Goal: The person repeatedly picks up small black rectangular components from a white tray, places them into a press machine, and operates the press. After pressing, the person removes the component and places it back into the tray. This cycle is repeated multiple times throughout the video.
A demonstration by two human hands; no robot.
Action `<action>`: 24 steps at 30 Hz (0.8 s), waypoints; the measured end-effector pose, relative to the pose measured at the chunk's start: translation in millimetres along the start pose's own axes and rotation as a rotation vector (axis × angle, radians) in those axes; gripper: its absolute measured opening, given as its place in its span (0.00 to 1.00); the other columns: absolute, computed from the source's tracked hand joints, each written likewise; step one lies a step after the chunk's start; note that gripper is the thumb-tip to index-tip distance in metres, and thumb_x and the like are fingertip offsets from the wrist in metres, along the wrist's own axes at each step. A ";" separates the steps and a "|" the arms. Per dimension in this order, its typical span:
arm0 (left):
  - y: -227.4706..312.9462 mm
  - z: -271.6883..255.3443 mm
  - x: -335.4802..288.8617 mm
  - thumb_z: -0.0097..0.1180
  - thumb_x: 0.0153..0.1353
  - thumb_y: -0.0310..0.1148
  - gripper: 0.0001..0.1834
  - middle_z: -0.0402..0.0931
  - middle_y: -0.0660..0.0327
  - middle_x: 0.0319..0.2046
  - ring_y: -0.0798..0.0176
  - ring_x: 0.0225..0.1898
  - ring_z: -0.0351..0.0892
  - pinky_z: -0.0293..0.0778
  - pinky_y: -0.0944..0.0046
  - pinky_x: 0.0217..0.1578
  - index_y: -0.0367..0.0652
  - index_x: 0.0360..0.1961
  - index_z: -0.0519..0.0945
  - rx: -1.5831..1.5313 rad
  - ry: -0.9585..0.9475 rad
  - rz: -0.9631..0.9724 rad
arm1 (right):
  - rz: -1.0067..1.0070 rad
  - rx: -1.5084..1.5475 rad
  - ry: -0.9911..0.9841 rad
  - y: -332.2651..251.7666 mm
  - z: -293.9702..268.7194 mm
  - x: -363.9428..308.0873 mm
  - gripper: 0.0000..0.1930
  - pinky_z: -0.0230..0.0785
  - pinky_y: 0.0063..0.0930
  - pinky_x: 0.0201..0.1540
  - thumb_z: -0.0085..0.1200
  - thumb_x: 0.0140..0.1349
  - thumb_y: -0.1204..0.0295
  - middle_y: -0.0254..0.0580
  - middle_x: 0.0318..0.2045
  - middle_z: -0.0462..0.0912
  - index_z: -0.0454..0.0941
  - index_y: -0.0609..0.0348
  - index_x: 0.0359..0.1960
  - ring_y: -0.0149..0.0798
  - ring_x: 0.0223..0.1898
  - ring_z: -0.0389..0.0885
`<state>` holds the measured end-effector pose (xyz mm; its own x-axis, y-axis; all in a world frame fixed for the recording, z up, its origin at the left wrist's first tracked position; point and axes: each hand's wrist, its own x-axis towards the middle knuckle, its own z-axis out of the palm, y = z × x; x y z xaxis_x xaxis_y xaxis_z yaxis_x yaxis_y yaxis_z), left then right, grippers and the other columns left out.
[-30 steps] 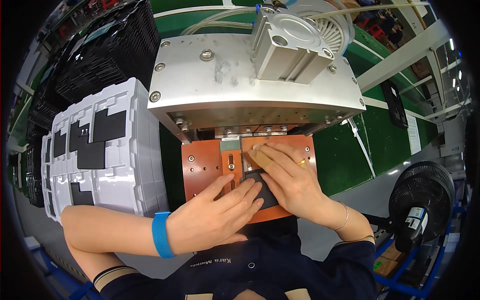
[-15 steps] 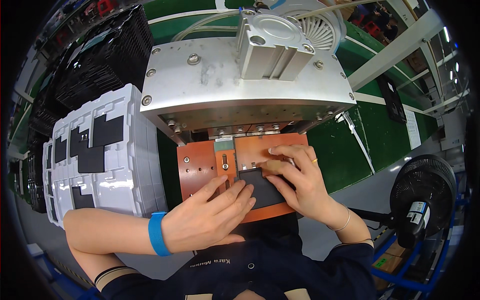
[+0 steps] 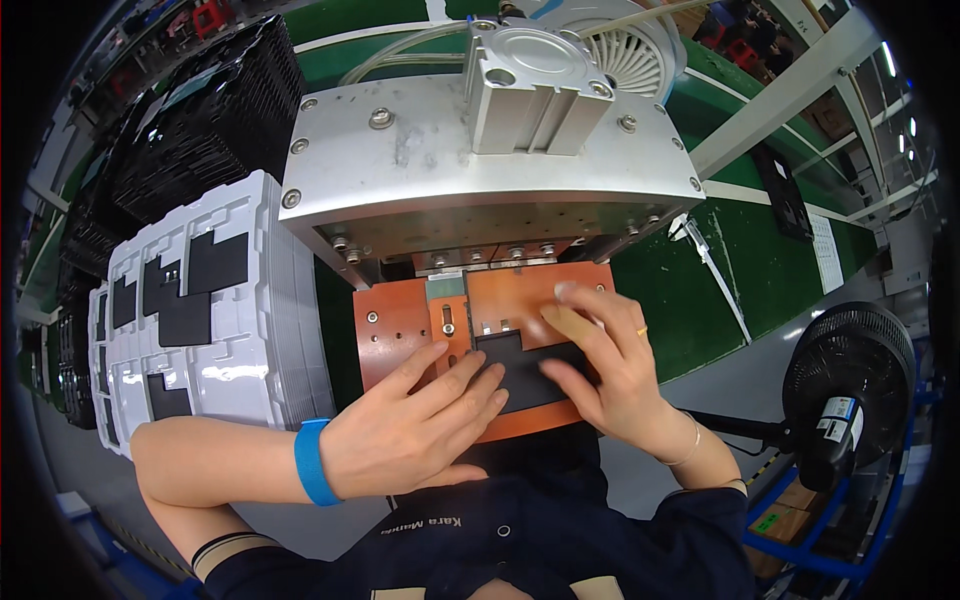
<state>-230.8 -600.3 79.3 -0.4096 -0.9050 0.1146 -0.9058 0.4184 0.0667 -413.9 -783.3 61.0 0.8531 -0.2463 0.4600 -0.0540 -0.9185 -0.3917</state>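
A flat black piece [image 3: 528, 378] with a stepped edge lies on the orange fixture plate [image 3: 510, 292], in front of the opening of a metal press [image 3: 420, 150]. My left hand [image 3: 405, 435] lies open with stretched fingers, its fingertips at the piece's left side and on the plate. My right hand [image 3: 618, 385] is over the piece's right side, thumb and fingers apart, with nothing held between them. It hides the right end of the piece. Two small metal tabs [image 3: 497, 327] show just beyond the piece's far edge.
On the left stand stacked white trays [image 3: 235, 345] holding similar black pieces [image 3: 185, 322], with black trays [image 3: 210, 125] behind. A caliper [image 3: 710, 270] lies on the green bench at right. A black fan [image 3: 845, 370] stands beyond my right arm.
My right hand has opened its pinch and drawn slightly right, uncovering more of the piece's stepped edge. My left hand has hardly moved.
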 end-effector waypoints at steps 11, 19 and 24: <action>-14.6 0.7 4.6 0.50 0.58 0.68 0.43 0.68 0.52 0.63 0.49 0.64 0.67 0.60 0.42 0.62 0.43 0.63 0.71 -0.053 0.000 -0.104 | -0.056 0.134 -0.132 17.3 0.9 15.3 0.17 0.71 0.36 0.49 0.69 0.47 0.67 0.41 0.47 0.81 0.83 0.58 0.40 0.45 0.47 0.77; -24.9 4.8 5.6 0.51 0.58 0.67 0.43 0.67 0.51 0.64 0.47 0.64 0.66 0.61 0.41 0.61 0.43 0.63 0.71 -0.114 -0.008 -0.148 | -0.046 0.200 -0.134 26.0 5.3 28.5 0.16 0.72 0.35 0.50 0.70 0.45 0.69 0.41 0.45 0.82 0.84 0.58 0.37 0.45 0.47 0.76; -25.2 4.2 6.3 0.50 0.59 0.67 0.42 0.67 0.52 0.64 0.48 0.65 0.66 0.61 0.42 0.61 0.44 0.63 0.72 -0.139 -0.023 -0.154 | -0.056 0.219 -0.153 27.0 4.5 30.9 0.17 0.72 0.35 0.50 0.71 0.44 0.68 0.41 0.46 0.81 0.83 0.59 0.36 0.45 0.47 0.76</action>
<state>-211.1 -616.9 74.1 -0.2716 -0.9599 0.0696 -0.9347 0.2803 0.2185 -386.7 -814.3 61.1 0.9210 -0.1316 0.3666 0.0954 -0.8364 -0.5398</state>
